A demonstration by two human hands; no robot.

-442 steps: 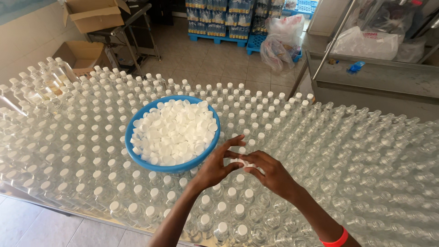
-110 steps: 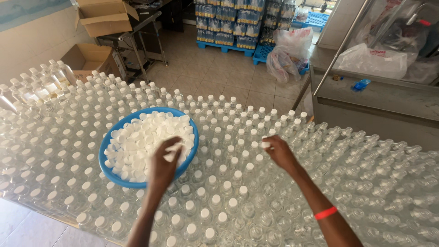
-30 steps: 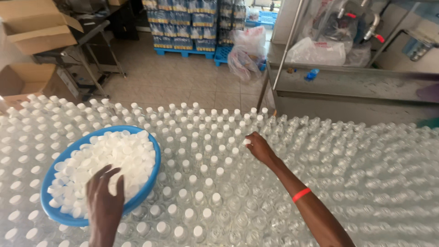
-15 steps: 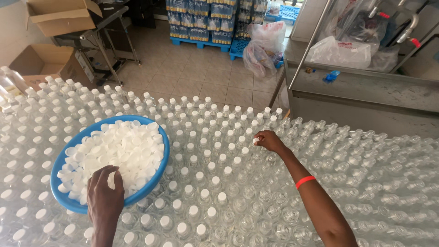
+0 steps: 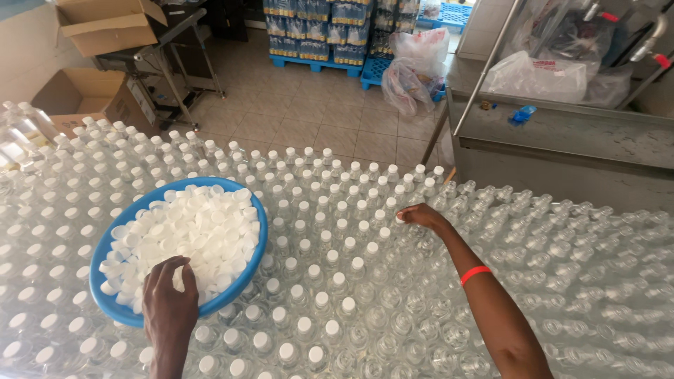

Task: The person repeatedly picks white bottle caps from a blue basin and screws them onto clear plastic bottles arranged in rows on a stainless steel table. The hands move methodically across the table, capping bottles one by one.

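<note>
White caps (image 5: 186, 238) fill a blue bowl (image 5: 112, 303) resting on a wide field of clear bottles (image 5: 330, 295). The left hand (image 5: 168, 305) digs into the caps at the bowl's near edge, fingers curled among them. The right hand (image 5: 421, 215), pinched shut, presses on a bottle top; a cap under it cannot be made out.

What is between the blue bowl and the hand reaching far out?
In the head view, rows of capped clear bottles stand between the blue bowl and the right hand.
</note>
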